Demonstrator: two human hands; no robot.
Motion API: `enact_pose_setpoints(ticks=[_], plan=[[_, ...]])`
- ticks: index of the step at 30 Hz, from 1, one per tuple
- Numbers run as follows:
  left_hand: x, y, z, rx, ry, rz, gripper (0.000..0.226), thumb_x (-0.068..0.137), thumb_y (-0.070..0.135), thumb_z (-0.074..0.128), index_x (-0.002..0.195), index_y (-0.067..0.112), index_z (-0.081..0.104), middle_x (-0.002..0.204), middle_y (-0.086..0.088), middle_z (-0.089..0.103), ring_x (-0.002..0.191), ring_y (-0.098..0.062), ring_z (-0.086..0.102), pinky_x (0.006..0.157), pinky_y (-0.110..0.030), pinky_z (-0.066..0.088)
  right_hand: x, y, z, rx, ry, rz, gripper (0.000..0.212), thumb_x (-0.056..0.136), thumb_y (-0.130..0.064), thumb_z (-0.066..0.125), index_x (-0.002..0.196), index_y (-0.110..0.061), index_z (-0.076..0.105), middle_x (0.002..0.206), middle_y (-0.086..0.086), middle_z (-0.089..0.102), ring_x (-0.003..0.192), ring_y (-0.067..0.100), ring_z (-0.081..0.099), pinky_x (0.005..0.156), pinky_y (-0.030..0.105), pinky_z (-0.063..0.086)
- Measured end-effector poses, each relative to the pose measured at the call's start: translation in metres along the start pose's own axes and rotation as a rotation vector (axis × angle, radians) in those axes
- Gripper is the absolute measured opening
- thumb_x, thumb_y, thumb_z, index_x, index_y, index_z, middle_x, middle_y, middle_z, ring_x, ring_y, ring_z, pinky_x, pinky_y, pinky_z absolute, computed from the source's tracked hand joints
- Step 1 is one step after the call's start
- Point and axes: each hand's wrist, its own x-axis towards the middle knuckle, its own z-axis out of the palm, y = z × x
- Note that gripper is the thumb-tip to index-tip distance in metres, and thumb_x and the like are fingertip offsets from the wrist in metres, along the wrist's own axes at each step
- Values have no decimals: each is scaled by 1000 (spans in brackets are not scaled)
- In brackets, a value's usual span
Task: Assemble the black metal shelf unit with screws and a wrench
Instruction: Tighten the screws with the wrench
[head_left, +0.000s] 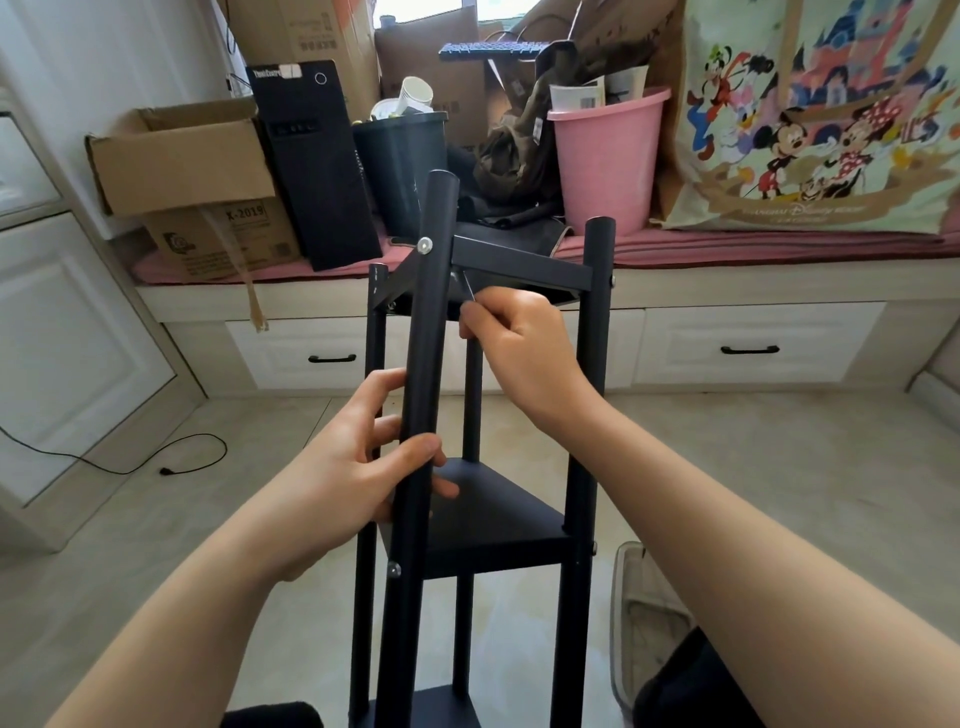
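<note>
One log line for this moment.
left hand: grips front post | right hand: pinches wrench at top-shelf screw | stage: tightening

Left hand (358, 457) grips the front post (423, 374) of the black shelf unit (493, 514); right hand (524, 353) pinches a thin wrench (466, 287) — tip under the top shelf (519, 262).

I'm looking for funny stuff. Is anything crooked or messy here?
Yes. The front pole gripped by the left hand leans, while the other poles stand straighter. The right hand holds a small wrench at its top joint. Behind, the cardboard box sags with a torn strip hanging.
</note>
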Motion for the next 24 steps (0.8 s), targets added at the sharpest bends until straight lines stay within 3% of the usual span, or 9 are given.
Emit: enact_pose_setpoints(ticks=[4,10,14,17,22,24], plan=[[-1,1,0,-5,-2,-7,50,96,22,61,137,42,40,93,1,74,90,-24,76,71,-43,64,1,4,4,-5,2,-10,27,101,-15,50,83,-5,68,54,-5,45,49,6,39,53,20,36],[-2,2,-3,-23,-3,-20,56,87,30,64,136,43,41,93,1,74,90,-25,76,69,-39,64,4,11,10,24,27,-66,23,100,-16,54,92,-6,73,55,-6,47,52,10,41,53,27,36],[-2,1,-3,-38,0,-16,51,92,25,63,134,43,42,93,-4,74,90,-26,76,68,-40,64,6,11,19,47,48,-112,25,97,-15,59,74,-16,67,52,-13,47,50,5,41,53,22,36],[-3,1,-3,-39,1,-13,58,82,33,65,134,44,41,93,-6,73,90,-27,76,67,-41,63,9,12,28,67,72,-95,35,96,-15,62,63,-26,58,48,-14,45,49,4,39,53,14,33],[-5,2,-6,-48,-4,-12,60,78,34,66,133,43,42,91,-8,73,89,-29,76,68,-43,64,15,17,40,121,112,-59,26,95,-16,62,72,-7,69,54,-2,53,51,5,41,56,20,38],[-5,2,-7,-51,-6,-18,59,79,33,65,132,44,43,91,-9,73,90,-30,76,68,-44,64,16,17,44,146,135,-46,26,95,-16,62,71,-7,69,52,-8,50,51,4,41,57,20,37]])
